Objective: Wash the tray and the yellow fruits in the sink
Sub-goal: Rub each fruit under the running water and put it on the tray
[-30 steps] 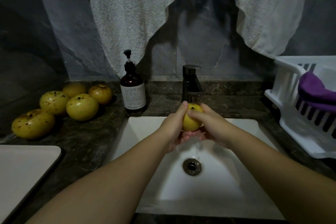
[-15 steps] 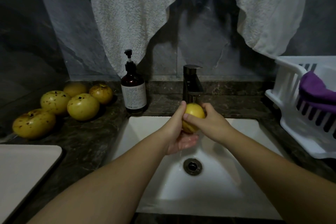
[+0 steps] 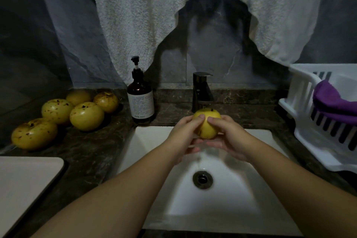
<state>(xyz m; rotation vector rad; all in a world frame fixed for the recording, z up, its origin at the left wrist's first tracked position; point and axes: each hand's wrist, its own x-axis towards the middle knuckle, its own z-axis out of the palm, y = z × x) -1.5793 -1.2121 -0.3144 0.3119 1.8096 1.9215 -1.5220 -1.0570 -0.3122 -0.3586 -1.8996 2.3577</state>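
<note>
I hold one yellow fruit (image 3: 207, 126) over the white sink (image 3: 257, 210), just below the dark tap (image 3: 201, 92). My left hand (image 3: 182, 135) grips it from the left with the thumb on top. My right hand (image 3: 230, 138) grips it from the right, thumb beside the other thumb. Water trickles down toward the drain (image 3: 202, 179). Several spotted yellow fruits (image 3: 87, 116) lie on the dark counter at the left. A pale tray (image 3: 23, 185) lies at the bottom left.
A brown pump bottle (image 3: 140, 100) stands left of the tap. A white dish rack (image 3: 320, 121) with a purple cloth (image 3: 332, 102) sits on the right. A white towel (image 3: 146, 15) hangs on the wall above.
The fruit has been turned and lifted slightly between my hands. Both thumbs now lie on its top, and its stem end faces up.
</note>
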